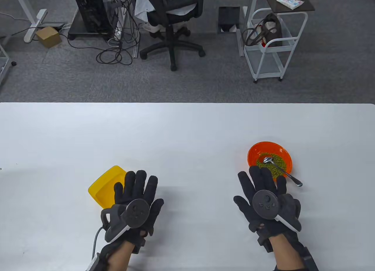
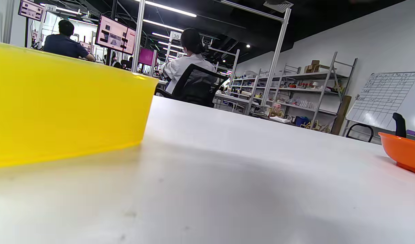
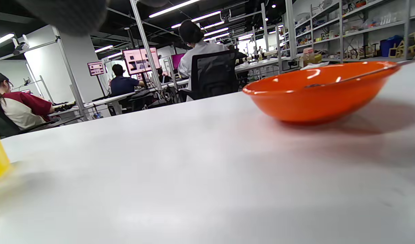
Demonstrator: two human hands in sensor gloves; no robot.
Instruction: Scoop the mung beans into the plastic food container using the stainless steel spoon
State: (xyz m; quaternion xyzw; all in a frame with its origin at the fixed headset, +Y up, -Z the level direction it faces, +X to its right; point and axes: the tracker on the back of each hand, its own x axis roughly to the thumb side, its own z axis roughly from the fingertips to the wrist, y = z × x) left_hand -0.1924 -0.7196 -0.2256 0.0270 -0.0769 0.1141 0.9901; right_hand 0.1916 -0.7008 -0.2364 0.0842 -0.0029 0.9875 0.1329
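An orange bowl (image 1: pixel 257 150) with green mung beans (image 1: pixel 277 165) stands at the right of the white table. A stainless steel spoon (image 1: pixel 282 171) lies in it, scoop on the beans, handle over the near right rim. A yellow plastic container (image 1: pixel 102 186) stands at the left. My left hand (image 1: pixel 137 192) lies flat, fingers spread, its fingers over the container's near right corner. My right hand (image 1: pixel 262 186) lies flat, fingers spread, just in front of the bowl, empty. The container (image 2: pixel 58 105) fills the left wrist view; the bowl (image 3: pixel 315 95) shows in the right wrist view.
The white table (image 1: pixel 187 130) stretches wide behind and between the hands. Beyond its far edge are an office chair (image 1: pixel 172 19), a white trolley (image 1: pixel 272 45) and cables on the floor. The bowl's rim (image 2: pixel 402 150) shows at the right of the left wrist view.
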